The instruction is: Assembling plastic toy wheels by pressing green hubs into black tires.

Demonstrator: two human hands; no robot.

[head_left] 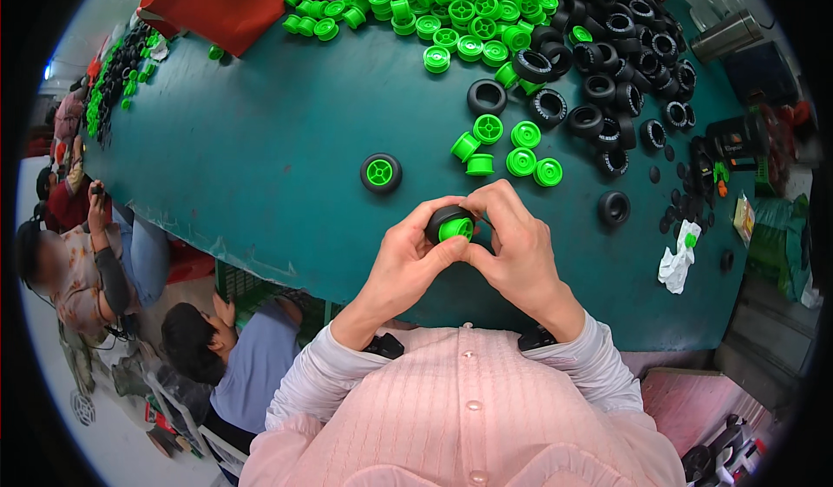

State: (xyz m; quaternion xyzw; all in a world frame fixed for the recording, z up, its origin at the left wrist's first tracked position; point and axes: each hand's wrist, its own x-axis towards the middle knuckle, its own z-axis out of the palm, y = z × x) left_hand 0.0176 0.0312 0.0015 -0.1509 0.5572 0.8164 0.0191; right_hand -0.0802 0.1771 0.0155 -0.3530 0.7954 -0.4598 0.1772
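Between my two hands, close to the table's near edge, is a black rubber tyre (441, 218) with a green plastic wheel rim (457, 228) partly inside it. My left hand (406, 253) wraps the tyre from the left, its thumb pressing on the green rim. My right hand (514, 242) closes on the tyre's right side, fingers curled over the top. The far side of the tyre is hidden by my fingers. A wheel with its tyre fitted (380, 172) lies flat beyond my left hand. Several loose green rims (521, 161) lie just beyond my right hand.
A big heap of green rims (460, 10) covers the far middle, beside a pile of black tyres (629, 62) at the right. An orange-red bag (213, 6) stands far left. White crumpled paper (678, 259) lies at the right. People sit along the left, one in blue (256, 366).
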